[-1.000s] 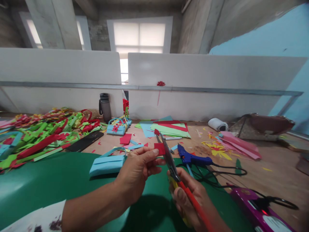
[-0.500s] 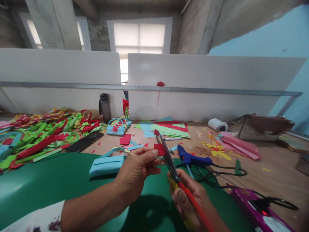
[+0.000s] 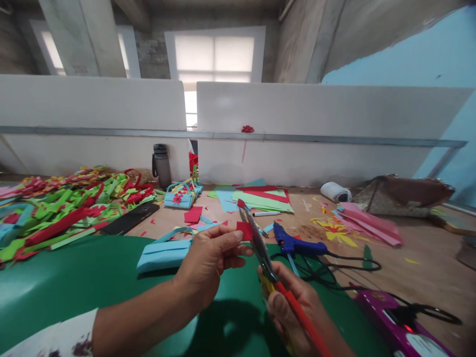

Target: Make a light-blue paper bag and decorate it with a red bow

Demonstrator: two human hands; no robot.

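Observation:
Between thumb and fingers, my left hand [image 3: 211, 258] pinches a small red paper piece [image 3: 244, 231]. My right hand [image 3: 290, 302] is closed round the orange and yellow handles of a pair of scissors [image 3: 265, 258]. The blades point away from me, slightly parted, right at the red piece's right edge. Beside my left wrist, a light-blue paper handbag [image 3: 163, 255] rests on the green mat [image 3: 92, 287]. Beyond it lies a flat red square [image 3: 193, 214]. A blue glue gun [image 3: 299, 243] lies to the right of the blades.
Colourful paper strips [image 3: 85, 203] pile up on the left near a phone [image 3: 131, 218] and a bottle [image 3: 161, 166]. Paper sheets [image 3: 260, 200] lie at the back. On the right are a purple power strip [image 3: 401, 322], black cables, pink paper [image 3: 372, 224] and a brown bag [image 3: 405, 196].
Both hands stay almost where they were, with the scissors at the same edge of the red paper piece. Only a tiny shift of the hands shows.

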